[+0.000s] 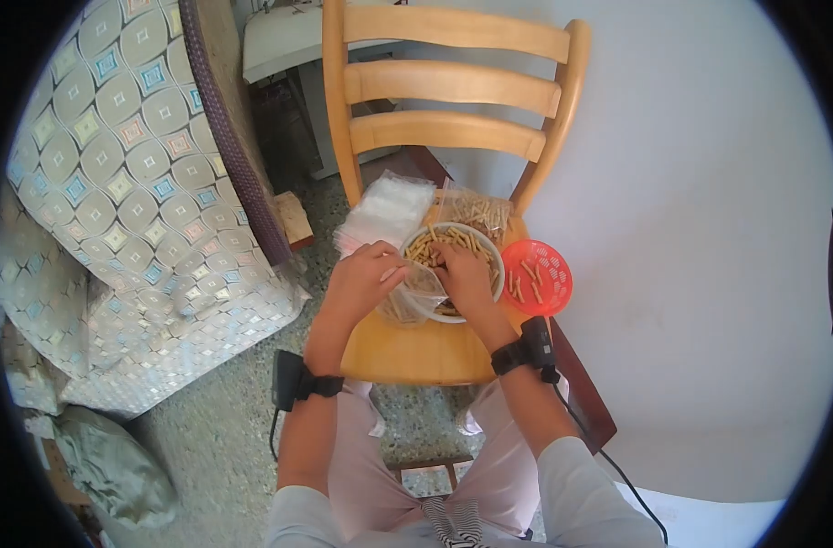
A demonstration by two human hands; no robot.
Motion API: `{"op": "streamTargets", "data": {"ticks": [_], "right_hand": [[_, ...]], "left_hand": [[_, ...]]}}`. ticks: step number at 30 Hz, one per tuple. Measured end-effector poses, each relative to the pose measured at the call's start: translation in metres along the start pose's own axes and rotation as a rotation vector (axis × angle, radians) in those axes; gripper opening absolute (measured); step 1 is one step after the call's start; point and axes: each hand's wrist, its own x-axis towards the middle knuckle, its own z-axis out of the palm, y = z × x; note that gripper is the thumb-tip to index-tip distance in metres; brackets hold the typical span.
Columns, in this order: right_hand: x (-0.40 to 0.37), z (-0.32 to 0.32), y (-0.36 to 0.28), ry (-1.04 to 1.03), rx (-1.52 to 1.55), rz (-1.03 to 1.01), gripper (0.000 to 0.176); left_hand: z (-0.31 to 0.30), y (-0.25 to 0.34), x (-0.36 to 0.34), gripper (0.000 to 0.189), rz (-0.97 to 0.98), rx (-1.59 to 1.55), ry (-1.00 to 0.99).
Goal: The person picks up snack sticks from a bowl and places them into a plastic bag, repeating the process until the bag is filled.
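A white bowl (500,265) full of short tan sticks (466,239) stands on the wooden chair seat (416,352). My left hand (369,277), at the bowl's left side, has its fingers closed on a clear plastic bag (423,281) that overlaps the rim. Inside the bowl, my right hand (462,274) has its fingertips bent together among the sticks; what they hold is hidden. A stack of clear bags (389,208) lies behind my left hand. Behind the bowl is a filled bag of sticks (478,212). The red basket (555,297) on the right holds several sticks.
The chair's slatted backrest (453,82) rises behind the bowl, with a pale wall (700,228) to the right. At the left stands a sofa with a patterned cover (133,137). A cable (608,457) hangs from my right wrist's strap.
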Motion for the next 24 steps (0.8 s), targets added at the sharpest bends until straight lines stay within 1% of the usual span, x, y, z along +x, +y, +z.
{"op": "streamTargets", "data": {"ticks": [1,3,4,7,9,10,12,13,15,19,20,21,22,24], "right_hand": [[0.0,0.001,0.001,0.01,0.005,-0.003,0.042],[0.007,0.001,0.005,0.025,0.058,0.018,0.035],[0.007,0.002,0.006,0.03,0.054,0.02,0.035],[-0.001,0.005,0.007,-0.001,0.018,0.112,0.03],[-0.009,0.012,0.005,0.086,-0.134,-0.004,0.022],[-0.01,0.016,0.006,0.1,-0.143,0.014,0.022],[-0.01,0.016,0.005,0.126,-0.221,-0.081,0.02],[-0.012,0.013,0.004,0.139,-0.222,-0.071,0.02],[-0.016,0.006,0.007,0.057,-0.193,-0.033,0.017],[-0.008,-0.003,0.013,0.155,-0.154,-0.039,0.015],[-0.007,-0.006,0.016,0.031,-0.229,-0.03,0.015],[-0.007,-0.006,0.02,-0.092,-0.301,-0.017,0.015],[-0.007,-0.007,0.024,-0.081,-0.305,-0.002,0.015],[-0.006,-0.007,0.029,-0.083,-0.202,-0.075,0.015]], "left_hand": [[0.0,-0.002,0.001,0.016,0.002,-0.029,0.041],[-0.002,-0.005,0.003,0.015,0.02,-0.011,0.055],[-0.002,-0.005,0.002,0.015,0.022,-0.007,0.061],[0.001,0.001,0.0,0.015,0.043,-0.017,0.07],[0.004,0.007,-0.005,0.016,0.03,-0.008,0.02],[0.005,0.009,-0.006,0.016,0.011,0.015,-0.015],[0.01,0.009,-0.003,0.018,0.065,0.031,-0.017],[0.011,0.008,-0.003,0.019,0.095,0.057,-0.009],[0.01,0.008,-0.002,0.021,0.093,0.066,0.006],[0.01,0.007,0.008,0.024,0.066,0.069,0.012],[0.011,0.005,0.007,0.024,0.081,0.067,0.004],[0.011,0.004,0.006,0.024,0.045,0.077,-0.02],[0.012,0.002,0.006,0.025,0.007,0.089,-0.043],[0.011,-0.002,0.007,0.025,0.011,0.093,-0.055]]}}
